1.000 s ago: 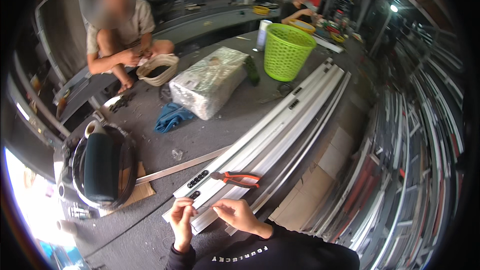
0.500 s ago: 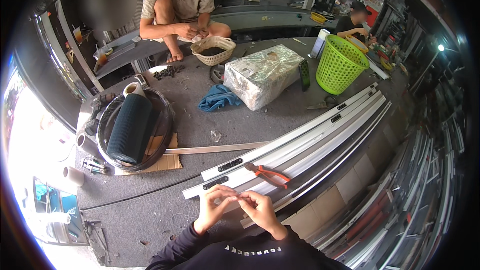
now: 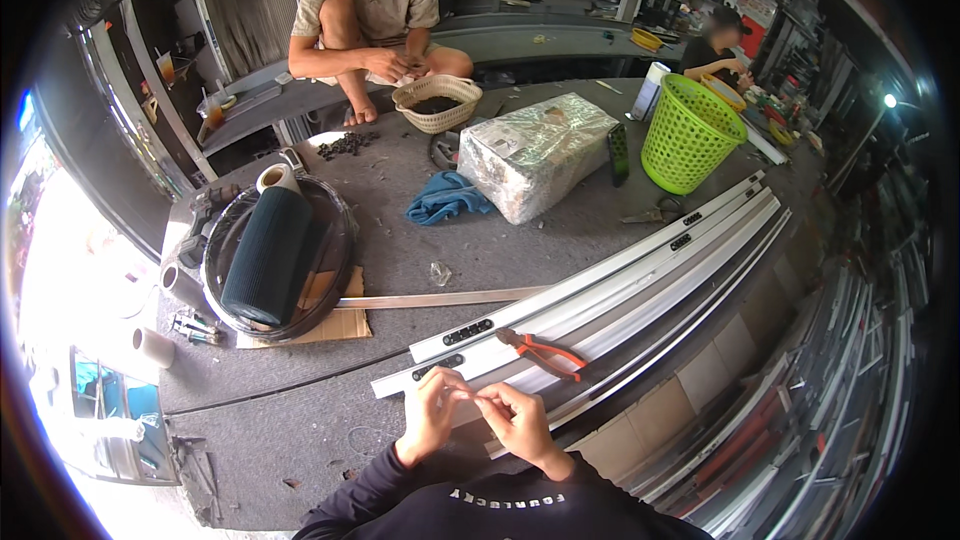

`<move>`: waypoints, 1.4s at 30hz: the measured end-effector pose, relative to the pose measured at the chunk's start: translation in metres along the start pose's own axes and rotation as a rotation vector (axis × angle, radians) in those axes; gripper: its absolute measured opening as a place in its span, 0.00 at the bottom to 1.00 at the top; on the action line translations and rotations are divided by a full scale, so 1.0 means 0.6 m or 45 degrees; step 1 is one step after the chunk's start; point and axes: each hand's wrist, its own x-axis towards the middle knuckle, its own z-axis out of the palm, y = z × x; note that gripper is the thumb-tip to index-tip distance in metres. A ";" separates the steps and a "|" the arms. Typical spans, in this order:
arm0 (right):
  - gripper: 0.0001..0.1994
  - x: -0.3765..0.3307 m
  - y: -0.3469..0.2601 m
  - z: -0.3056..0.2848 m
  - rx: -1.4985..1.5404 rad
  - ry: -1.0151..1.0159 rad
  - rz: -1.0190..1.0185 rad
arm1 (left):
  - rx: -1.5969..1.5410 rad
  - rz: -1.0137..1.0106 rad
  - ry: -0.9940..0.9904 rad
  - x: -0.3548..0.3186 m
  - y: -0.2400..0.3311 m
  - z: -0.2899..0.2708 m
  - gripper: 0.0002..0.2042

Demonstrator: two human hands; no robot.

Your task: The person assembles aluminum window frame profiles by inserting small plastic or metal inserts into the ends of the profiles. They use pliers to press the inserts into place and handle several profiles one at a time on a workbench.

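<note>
My left hand (image 3: 430, 414) and my right hand (image 3: 518, 426) meet in front of my chest, thumbs and fingertips pinched together. Whatever they hold between them is too small to make out. Just beyond them lie long white metal profiles (image 3: 590, 292), running from near left to far right, with black slotted fittings (image 3: 468, 331) set in their ends. Pliers with orange-red handles (image 3: 545, 354) rest across the profiles, close to my right hand and not touched by it.
A dark ribbed roll (image 3: 265, 260) lies across a black coil (image 3: 348, 230) at left. Farther back are a wrapped box (image 3: 545, 155), a blue cloth (image 3: 445, 198), a green basket (image 3: 690, 135) and a beige basket (image 3: 437, 118). A co-worker (image 3: 375, 10) sits behind it. Several metal bars (image 3: 780, 420) fill the right side.
The whole view has shifted slightly, so the table and its things appear a little farther right. My hands stay pinched together, with only small finger movement.
</note>
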 end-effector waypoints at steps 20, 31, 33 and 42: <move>0.03 0.009 0.034 -0.009 0.078 0.056 0.030 | -0.219 -0.227 0.022 0.000 -0.034 -0.002 0.05; 0.30 0.037 0.037 -0.032 -0.162 0.246 -0.285 | -0.567 0.222 0.193 0.053 0.080 -0.043 0.16; 0.28 0.042 0.036 -0.038 -0.155 0.314 -0.291 | -0.609 0.566 0.196 0.078 0.156 -0.072 0.15; 0.23 0.024 0.043 -0.037 -0.020 0.281 -0.265 | -1.425 1.127 0.313 0.094 0.419 -0.111 0.14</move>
